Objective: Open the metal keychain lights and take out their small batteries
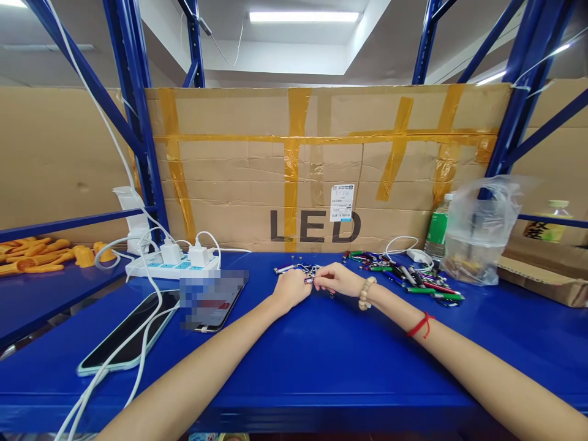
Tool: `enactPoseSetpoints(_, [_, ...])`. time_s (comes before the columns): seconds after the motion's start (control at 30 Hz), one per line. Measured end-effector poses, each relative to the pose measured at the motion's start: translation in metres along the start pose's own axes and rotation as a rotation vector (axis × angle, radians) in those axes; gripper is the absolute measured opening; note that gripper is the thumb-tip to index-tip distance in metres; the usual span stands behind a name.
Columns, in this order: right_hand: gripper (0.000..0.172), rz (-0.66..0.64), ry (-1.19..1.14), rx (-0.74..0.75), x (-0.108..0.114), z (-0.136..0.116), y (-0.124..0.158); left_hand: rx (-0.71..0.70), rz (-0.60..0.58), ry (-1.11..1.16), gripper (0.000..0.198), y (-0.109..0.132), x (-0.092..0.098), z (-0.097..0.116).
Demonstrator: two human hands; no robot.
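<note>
My left hand (291, 290) is closed, its back towards me, near the middle of the blue shelf. From its thumb side pokes the end of a small shiny pen-like piece (309, 281); the rest is hidden in the fingers. My right hand (340, 280), with a beaded bracelet at the wrist, has its thumb and fingers pinched together close beside that end. What the pinch holds is too small to make out. Just beyond both hands lies a small group of blue and silver pen-like pieces (285, 268). A tiny metal bit (331, 295) rests under my right hand.
A pile of coloured pen-like pieces (413, 278) lies to the right, before a plastic bag (475, 233) and a bottle (438, 226). Leftward are two phones (131, 334), a power strip (154, 266) and loose white cables (149, 306). A cardboard panel (239, 184) stands behind.
</note>
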State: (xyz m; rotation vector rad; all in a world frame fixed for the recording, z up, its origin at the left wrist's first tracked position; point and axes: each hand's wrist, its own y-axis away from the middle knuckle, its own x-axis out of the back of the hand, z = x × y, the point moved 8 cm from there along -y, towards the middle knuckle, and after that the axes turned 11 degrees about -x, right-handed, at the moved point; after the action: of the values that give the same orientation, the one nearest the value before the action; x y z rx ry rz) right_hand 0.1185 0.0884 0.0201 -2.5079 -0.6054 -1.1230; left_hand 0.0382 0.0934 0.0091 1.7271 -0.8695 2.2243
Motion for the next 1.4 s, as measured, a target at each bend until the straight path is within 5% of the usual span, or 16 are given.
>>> enactPoseSetpoints(0.13, [0.036, 0.107, 0.222, 0.065, 0.004, -0.013, 0.004, 0.000, 0.010, -0.018, 0.032, 0.001, 0.000, 0.000])
enactPoseSetpoints(0.3, [0.049, -0.047, -0.050, -0.109, -0.009, 0.004, -0.005, -0.001, -0.008, -0.061, 0.029, 0.000, -0.001, 0.000])
enactPoseSetpoints(0.8, [0.049, -0.177, -0.298, -0.186, 0.002, 0.040, -0.013, -0.252, 0.063, 0.146, 0.021, 0.004, 0.009, 0.023])
enactPoseSetpoints(0.93, [0.051, -0.093, -0.306, -0.190, 0.005, 0.042, -0.014, -0.259, 0.053, 0.163, 0.026, 0.003, 0.008, 0.021])
enactPoseSetpoints(1.17, [0.043, 0.278, -0.227, -0.080, 0.034, 0.032, -0.009, -0.182, 0.131, 0.278, 0.028, -0.005, 0.005, 0.005])
enactPoseSetpoints(1.4, [0.041, 0.250, -0.268, -0.024, 0.035, 0.032, -0.009, -0.182, 0.097, 0.313, 0.031, -0.005, 0.002, 0.006])
